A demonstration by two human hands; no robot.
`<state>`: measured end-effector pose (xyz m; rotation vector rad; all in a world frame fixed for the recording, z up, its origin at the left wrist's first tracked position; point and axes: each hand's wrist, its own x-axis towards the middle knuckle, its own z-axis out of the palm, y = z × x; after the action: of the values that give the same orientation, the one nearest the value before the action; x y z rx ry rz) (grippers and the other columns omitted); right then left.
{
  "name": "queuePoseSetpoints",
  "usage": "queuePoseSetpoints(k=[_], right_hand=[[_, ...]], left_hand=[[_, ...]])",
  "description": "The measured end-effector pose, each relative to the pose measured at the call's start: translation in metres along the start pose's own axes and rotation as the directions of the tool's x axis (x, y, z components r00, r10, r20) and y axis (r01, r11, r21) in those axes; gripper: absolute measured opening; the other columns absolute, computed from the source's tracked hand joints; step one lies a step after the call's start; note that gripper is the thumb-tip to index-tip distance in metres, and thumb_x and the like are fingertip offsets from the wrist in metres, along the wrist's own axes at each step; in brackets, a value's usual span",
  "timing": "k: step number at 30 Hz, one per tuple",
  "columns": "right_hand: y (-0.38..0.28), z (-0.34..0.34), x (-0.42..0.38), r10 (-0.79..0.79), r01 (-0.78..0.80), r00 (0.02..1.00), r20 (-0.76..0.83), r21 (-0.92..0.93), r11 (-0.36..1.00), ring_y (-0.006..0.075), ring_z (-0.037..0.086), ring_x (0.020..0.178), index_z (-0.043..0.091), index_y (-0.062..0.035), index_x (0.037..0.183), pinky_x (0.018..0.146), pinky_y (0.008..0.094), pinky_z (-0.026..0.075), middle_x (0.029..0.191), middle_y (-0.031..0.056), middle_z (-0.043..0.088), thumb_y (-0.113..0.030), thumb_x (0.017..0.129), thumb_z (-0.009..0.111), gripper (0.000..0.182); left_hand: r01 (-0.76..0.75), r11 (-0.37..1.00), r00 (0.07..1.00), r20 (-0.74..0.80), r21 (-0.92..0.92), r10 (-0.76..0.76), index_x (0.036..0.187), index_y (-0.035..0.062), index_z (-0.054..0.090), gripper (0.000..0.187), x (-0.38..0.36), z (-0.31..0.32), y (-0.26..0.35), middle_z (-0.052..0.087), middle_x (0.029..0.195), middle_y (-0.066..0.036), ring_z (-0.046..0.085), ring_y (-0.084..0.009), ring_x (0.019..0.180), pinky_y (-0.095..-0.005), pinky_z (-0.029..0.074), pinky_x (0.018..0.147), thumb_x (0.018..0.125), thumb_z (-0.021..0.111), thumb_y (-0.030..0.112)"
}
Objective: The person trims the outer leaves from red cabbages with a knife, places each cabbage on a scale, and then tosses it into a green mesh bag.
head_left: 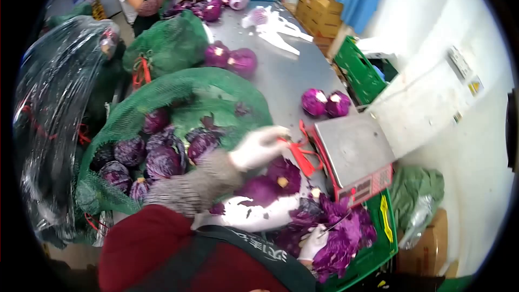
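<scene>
My left hand (260, 148), in a white glove, reaches across the table with its fingers closed at the end of a red strap (304, 161) beside the scale. Below that forearm lie purple cabbages (284, 176) and loose leaf pieces. My right hand (313, 242), also gloved, is low in the view, closed around a knife (338, 221) whose thin blade points up and right over purple cabbage leaves (346, 243). These leaves heap in a green crate (386, 232). To the left, a green mesh sack (227, 84) gapes around several whole purple cabbages (163, 162).
A red scale (354, 146) with a metal plate stands right of my left hand, two trimmed cabbages (326, 103) behind it. A second mesh sack (167, 43) and plastic-wrapped sacks (59, 108) stand left. A co-worker (141, 0) stands at the far left table side.
</scene>
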<state>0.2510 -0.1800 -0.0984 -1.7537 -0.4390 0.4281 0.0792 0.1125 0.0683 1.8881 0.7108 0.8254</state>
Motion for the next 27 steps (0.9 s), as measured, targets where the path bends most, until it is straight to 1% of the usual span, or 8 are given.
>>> queuePoseSetpoints(k=[6,7,10,14,19,23,25,27], right_hand=[[0.151,-0.153,0.063,0.536,-0.532,0.806,-0.251,0.089,0.842,0.018,0.044,0.038,0.054,-0.0187,0.116,0.032,0.032,0.033,0.065,0.0067,0.053,-0.021,0.097,0.047,0.02],[0.209,-0.184,0.076,0.562,-0.514,0.781,-0.272,0.23,0.826,0.02,0.044,0.037,0.055,-0.0202,0.116,0.032,0.0331,0.033,0.065,0.0074,0.053,-0.022,0.097,0.046,0.021],[0.239,-0.186,0.09,0.501,-0.54,0.807,-0.311,-0.045,0.841,0.0238,0.046,0.039,0.056,-0.0138,0.116,0.033,0.0351,0.036,0.071,0.0092,0.056,-0.022,0.098,0.042,0.024],[0.194,-0.181,0.099,0.462,-0.501,0.863,-0.206,-0.228,0.835,0.0202,0.044,0.038,0.057,-0.0124,0.116,0.034,0.0323,0.035,0.067,0.0074,0.055,-0.021,0.097,0.048,0.023],[0.077,-0.169,0.058,0.428,-0.438,0.899,-0.094,-0.218,0.872,0.0158,0.043,0.038,0.057,-0.0106,0.117,0.034,0.0287,0.033,0.061,0.0053,0.053,-0.02,0.094,0.056,0.025],[0.005,-0.138,0.031,0.268,-0.272,0.962,-0.048,-0.119,0.955,0.012,0.038,0.035,0.056,-0.0147,0.121,0.032,0.0244,0.027,0.056,0.0027,0.047,-0.021,0.092,0.061,0.03],[-0.041,-0.105,0.015,0.233,-0.231,0.972,0.031,-0.068,0.971,0.0105,0.038,0.036,0.057,-0.0148,0.122,0.033,0.0239,0.028,0.054,0.0006,0.046,-0.021,0.092,0.062,0.032],[-0.084,-0.065,-0.012,0.198,-0.203,0.964,0.178,0.011,0.979,0.0063,0.034,0.034,0.057,-0.0144,0.121,0.032,0.0202,0.025,0.052,-0.0013,0.046,-0.022,0.093,0.062,0.03]], left_hand=[[0.158,0.987,0.91,-0.383,-0.037,-0.16,0.123,-0.0041,0.058,0.036,-0.1,-0.12,-0.016,0.065,0.118,-0.012,0.061,-0.0164,0.107,-0.0299,0.049,0.095,0.091,0.065,0.01],[0.196,0.978,0.894,-0.397,-0.073,-0.209,0.124,-0.0041,0.058,0.036,-0.113,-0.127,-0.02,0.065,0.118,-0.012,0.061,-0.0167,0.107,-0.0301,0.048,0.096,0.091,0.065,0.01],[0.298,0.954,0.828,-0.491,-0.025,-0.272,0.123,-0.0044,0.057,0.038,-0.147,-0.139,-0.022,0.065,0.117,-0.012,0.062,-0.018,0.107,-0.0314,0.048,0.096,0.09,0.067,0.013],[0.38,0.906,0.735,-0.655,0.186,-0.174,0.123,-0.0033,0.058,0.046,-0.177,-0.174,-0.026,0.065,0.117,-0.013,0.062,-0.019,0.105,-0.0311,0.049,0.093,0.087,0.072,0.023],[0.41,0.901,0.642,-0.747,0.143,-0.173,0.119,-0.0043,0.061,0.045,-0.211,-0.199,-0.033,0.065,0.115,-0.015,0.064,-0.0217,0.102,-0.0318,0.05,0.091,0.086,0.07,0.025],[0.569,0.562,0.822,-0.438,0.601,-0.363,0.141,-0.0005,0.038,0.101,-0.206,-0.184,-0.018,0.037,0.144,-0.027,0.039,-0.039,0.132,-0.0458,0.035,0.109,0.067,0.08,0.052],[0.592,0.373,0.739,-0.296,0.714,-0.606,0.153,0.0066,0.012,0.137,-0.202,-0.18,-0.032,0.016,0.154,-0.029,0.021,-0.048,0.141,-0.05,0.028,0.114,0.052,0.087,0.059],[0.53,0.323,0.735,-0.235,0.784,-0.636,0.154,0.0093,0.004,0.145,-0.198,-0.186,-0.035,0.017,0.154,-0.03,0.025,-0.0499,0.138,-0.0497,0.031,0.113,0.046,0.09,0.054]])
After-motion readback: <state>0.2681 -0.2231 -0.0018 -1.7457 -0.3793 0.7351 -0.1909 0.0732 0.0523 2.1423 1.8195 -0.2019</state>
